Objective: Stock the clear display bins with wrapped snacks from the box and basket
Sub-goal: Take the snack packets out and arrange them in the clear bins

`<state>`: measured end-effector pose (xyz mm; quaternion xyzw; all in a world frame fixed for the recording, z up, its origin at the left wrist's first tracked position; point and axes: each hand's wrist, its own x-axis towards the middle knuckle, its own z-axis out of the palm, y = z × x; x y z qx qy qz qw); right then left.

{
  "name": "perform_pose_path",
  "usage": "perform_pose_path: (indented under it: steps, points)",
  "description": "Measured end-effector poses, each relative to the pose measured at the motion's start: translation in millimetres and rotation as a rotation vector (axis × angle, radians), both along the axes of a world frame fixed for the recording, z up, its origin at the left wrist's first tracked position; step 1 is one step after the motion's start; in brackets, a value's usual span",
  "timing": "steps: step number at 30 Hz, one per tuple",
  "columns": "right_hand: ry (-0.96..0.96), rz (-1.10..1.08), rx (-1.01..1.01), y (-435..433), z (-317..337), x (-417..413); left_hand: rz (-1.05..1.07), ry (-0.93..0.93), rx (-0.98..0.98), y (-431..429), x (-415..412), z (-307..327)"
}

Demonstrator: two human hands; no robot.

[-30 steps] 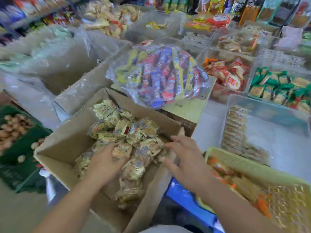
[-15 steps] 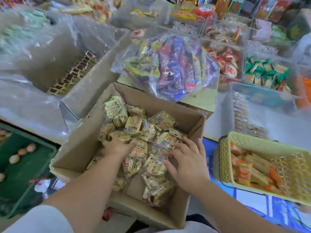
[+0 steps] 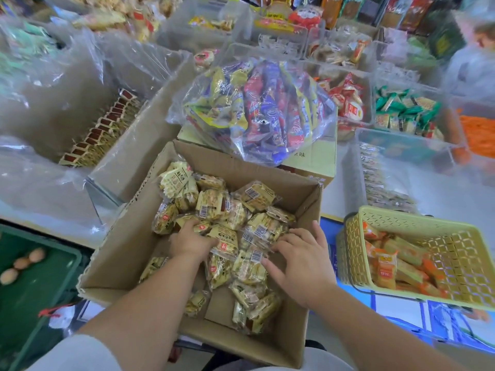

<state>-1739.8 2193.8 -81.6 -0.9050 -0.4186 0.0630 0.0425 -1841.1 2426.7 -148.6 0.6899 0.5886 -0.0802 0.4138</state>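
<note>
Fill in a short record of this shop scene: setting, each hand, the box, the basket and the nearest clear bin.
Setting: shop counter of display bins holding wrapped snacks
Box: open cardboard box, partly filled with cream-wrapped snacks
Left hand: left hand dug into the packets, fingers hidden
Right hand: right hand spread flat on the packets
Basket: yellow basket right of the box, holding orange-wrapped snacks
Nearest bin: clear bin behind the basket, one row of packets along its left side
</note>
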Motion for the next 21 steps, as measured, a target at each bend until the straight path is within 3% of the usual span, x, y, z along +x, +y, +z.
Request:
perform_pose_path:
  steps: [8,13,21]
  points:
    - [0.020,0.005,-0.041,2.1,5.8,-0.3,0.103,-0.208,-0.148,0.3,7.2,-4.3]
    - [0.027,0.000,-0.057,2.0,8.4,-0.6,0.036,-0.201,-0.198,-11.2,16.8,-9.6]
    - [0.006,-0.002,-0.043,1.9,8.1,-1.1,0.201,-0.275,-0.298,-2.2,1.0,15.6]
